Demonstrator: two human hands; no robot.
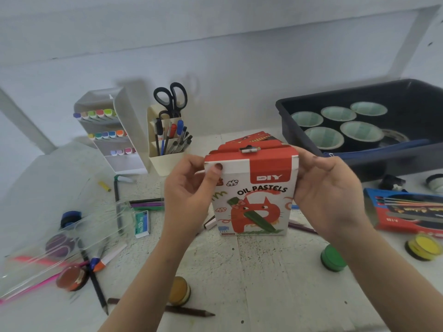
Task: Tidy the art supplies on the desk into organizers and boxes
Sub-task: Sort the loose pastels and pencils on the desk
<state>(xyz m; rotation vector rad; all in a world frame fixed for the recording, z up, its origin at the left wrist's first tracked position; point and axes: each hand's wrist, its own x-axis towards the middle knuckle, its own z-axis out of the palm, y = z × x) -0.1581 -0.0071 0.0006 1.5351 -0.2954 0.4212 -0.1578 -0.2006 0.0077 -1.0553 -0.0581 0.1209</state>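
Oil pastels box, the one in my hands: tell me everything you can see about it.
The oil pastels box looks like white cardboard with a red top band reading DIY, the words OIL PASTELS and a red cartoon cat holding a green pastel. It is upright over the desk, with red flaps on top and a small white stub lying on them. The left hand grips its upper left corner, thumb on the front; the right hand holds its upper right edge.
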